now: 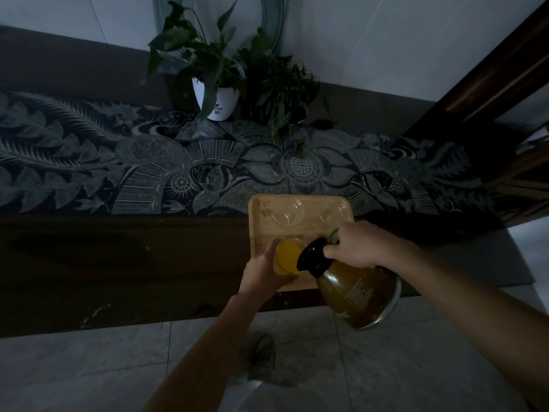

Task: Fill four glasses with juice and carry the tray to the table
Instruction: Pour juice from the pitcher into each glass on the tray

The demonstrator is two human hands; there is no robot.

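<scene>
A wooden tray (309, 205) lies on a dark sideboard. At its near left stands a glass (287, 254) holding orange juice; my left hand (263, 270) grips its side. My right hand (361, 243) holds the handle of a juice jug (356, 289) with a black lid, tilted so its spout sits over that glass. Two empty clear glasses stand at the tray's far side, one at the far left (287, 214), one at the far right (332, 211). A fourth glass is mostly hidden behind my right hand.
A patterned runner (148, 168) covers the back of the sideboard. A white-potted plant (219, 99) and a second leafy plant (282, 93) stand behind the tray. A dark wooden frame (475, 93) rises at the right. Pale tiled floor (89, 367) lies below.
</scene>
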